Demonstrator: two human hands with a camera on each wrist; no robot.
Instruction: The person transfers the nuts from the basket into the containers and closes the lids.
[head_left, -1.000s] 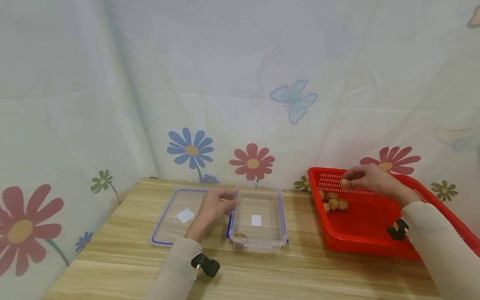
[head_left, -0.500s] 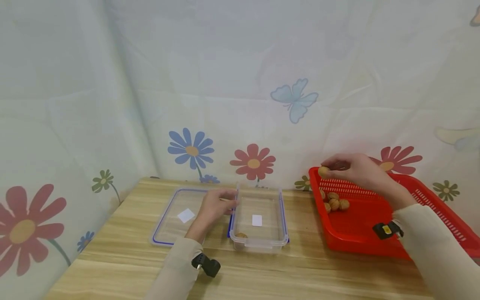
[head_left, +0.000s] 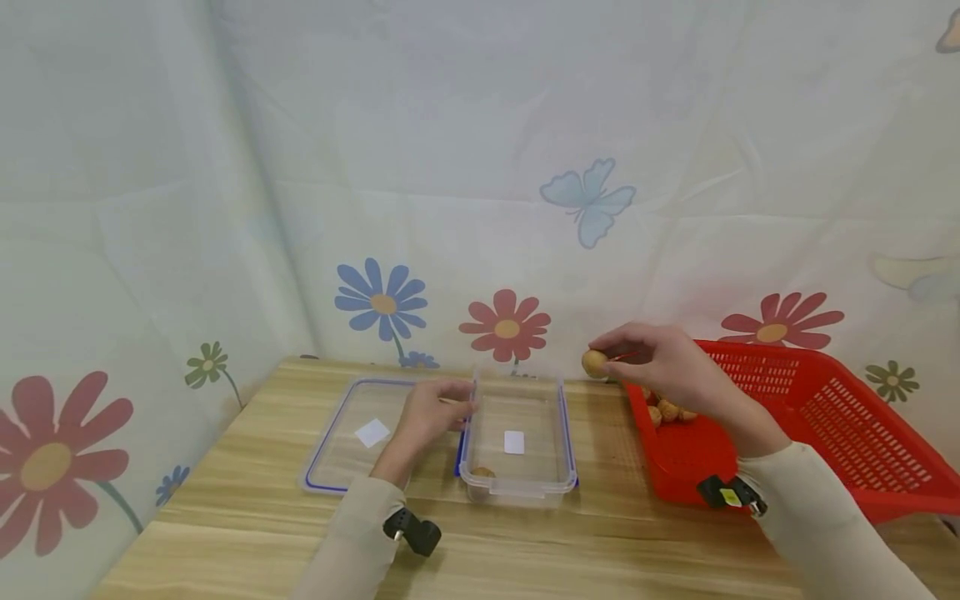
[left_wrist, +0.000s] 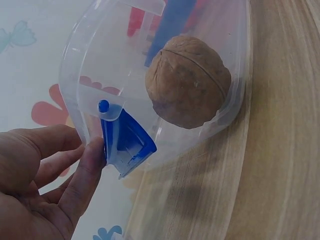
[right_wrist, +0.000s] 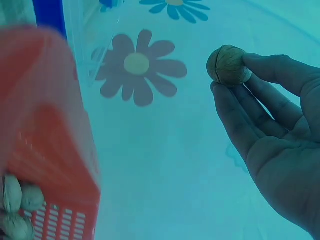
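In the head view my right hand (head_left: 667, 367) pinches a walnut (head_left: 595, 363) between thumb and fingertips, in the air just left of the red basket (head_left: 660, 475). The right wrist view shows this walnut (right_wrist: 230, 66) held at the fingertips. My left hand (head_left: 433, 412) holds the left rim of a clear plastic container (head_left: 566, 433) with blue side latches. Close up in the left wrist view, its fingers (left_wrist: 85, 170) are at the rim beside a hanging blue latch (left_wrist: 125, 142). One walnut (left_wrist: 187, 82) lies inside, in the container's near left corner.
A clear lid (head_left: 337, 446) with a blue seal lies left of the container, partly behind the left forearm. Several walnuts (head_left: 667, 411) sit at the basket's left side, partly hidden by the right hand. A flowered cloth (head_left: 450, 208) hangs behind the wooden table (head_left: 247, 483).
My right hand has carried the walnut leftward from over the basket, past its left rim. The left hand has stayed at the container's rim.
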